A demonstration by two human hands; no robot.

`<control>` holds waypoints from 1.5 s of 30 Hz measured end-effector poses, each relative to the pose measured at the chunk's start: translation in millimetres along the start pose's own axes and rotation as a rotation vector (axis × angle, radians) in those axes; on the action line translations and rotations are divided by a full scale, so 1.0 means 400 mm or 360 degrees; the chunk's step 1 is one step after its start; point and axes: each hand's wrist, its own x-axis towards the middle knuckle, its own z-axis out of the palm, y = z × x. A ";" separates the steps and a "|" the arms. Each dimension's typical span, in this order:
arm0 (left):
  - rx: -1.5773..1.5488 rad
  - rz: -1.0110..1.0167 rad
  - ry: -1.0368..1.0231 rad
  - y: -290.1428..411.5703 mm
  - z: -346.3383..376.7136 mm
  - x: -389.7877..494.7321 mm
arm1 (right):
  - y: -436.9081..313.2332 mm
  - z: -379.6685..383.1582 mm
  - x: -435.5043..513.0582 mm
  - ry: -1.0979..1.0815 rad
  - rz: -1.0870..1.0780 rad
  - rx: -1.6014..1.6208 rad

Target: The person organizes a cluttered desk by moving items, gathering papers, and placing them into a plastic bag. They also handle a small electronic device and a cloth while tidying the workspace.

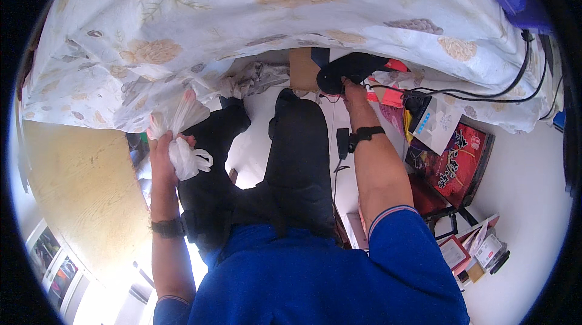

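Observation:
My left hand (163, 154) grips a white plastic bag (188, 156) with its handles bunched together; something reddish shows through the upper part. On the right, my right hand (353, 91) has its fingers at the lower edge of a black rounded item (343, 72), seemingly gripping it; what it is I cannot tell. That item sits under the hanging edge of a flowered cloth (291, 20), beside a cardboard box (303, 70). Red packaging (391, 97) lies close to the right hand. My legs in black trousers (298, 143) are between both hands.
Black cables (473, 96) run along the cloth at right. Below them are a white sheet with handwriting (437, 125) and a red printed box (461, 163). A wooden panel (82, 188) stands at left. More boxes (489, 250) are at lower right.

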 end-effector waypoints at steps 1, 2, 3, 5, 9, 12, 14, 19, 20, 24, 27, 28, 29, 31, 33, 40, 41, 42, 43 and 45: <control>0.0005 0.0016 -0.0020 0.002 0.000 0.000 | -0.014 -0.015 -0.007 0.0027 -0.0163 -0.0278; -0.0030 0.0013 -0.0057 0.004 0.001 0.000 | -0.032 -0.038 -0.022 0.0037 -0.0345 -0.0629; -0.0001 0.0025 -0.0024 0.006 0.002 0.000 | -0.057 -0.062 -0.041 -0.0017 -0.0334 -0.0675; -0.0078 -0.0013 -0.0027 0.009 0.006 0.003 | -0.114 -0.104 -0.083 -0.0087 -0.0556 -0.1148; -0.0037 -0.0028 0.0034 0.009 0.004 0.007 | -0.221 -0.131 -0.099 0.0048 -0.1716 -0.1434; -0.0080 -0.0056 -0.0028 0.007 -0.011 0.011 | -0.277 -0.085 -0.048 -0.0133 -0.1754 -0.1299; -0.0024 -0.0033 0.0018 0.002 -0.020 0.014 | -0.295 -0.048 -0.028 -0.0249 -0.1583 -0.1219; -0.0092 -0.0029 -0.0094 0.000 -0.028 0.017 | -0.352 0.002 -0.028 -0.0568 -0.0983 -0.1349; -0.0083 -0.0033 -0.0098 0.000 -0.027 0.018 | -0.365 0.009 -0.033 -0.0505 -0.1183 -0.1529; -0.0074 -0.0041 -0.0017 0.004 -0.024 0.019 | -0.382 0.006 -0.040 -0.0315 -0.1122 -0.1934; -0.0114 -0.0026 -0.0009 0.005 -0.024 0.024 | -0.361 -0.001 -0.039 -0.0300 -0.1284 -0.1796; -0.0165 -0.0072 -0.0021 0.006 -0.023 0.025 | -0.355 0.000 -0.035 -0.0383 -0.1227 -0.1677; -0.0099 -0.0035 -0.0018 0.007 -0.023 0.027 | -0.351 0.004 -0.032 -0.0424 -0.1135 -0.1578; -0.0089 -0.0072 -0.0035 0.010 -0.025 0.025 | -0.353 0.018 -0.028 -0.0319 -0.1190 -0.1507; -0.0033 -0.0050 0.0010 0.013 -0.027 0.022 | -0.370 0.026 -0.028 -0.0237 -0.1215 -0.1433; -0.0028 -0.0064 -0.0088 0.010 -0.030 0.027 | -0.433 -0.061 -0.092 -0.0691 -0.1425 -0.0910; -0.0048 -0.0058 -0.0066 0.009 -0.031 0.028 | -0.440 -0.069 -0.103 -0.0709 -0.1433 -0.0890; -0.0069 -0.0052 -0.0045 0.006 -0.031 0.030 | -0.445 -0.074 -0.116 -0.0723 -0.1497 -0.0861; -0.0096 -0.0051 -0.0041 0.004 -0.031 0.031 | -0.453 -0.077 -0.123 -0.0681 -0.1539 -0.1064; -0.0083 -0.0045 -0.0041 0.002 -0.034 0.033 | -0.465 -0.085 -0.139 -0.0618 -0.1610 -0.1500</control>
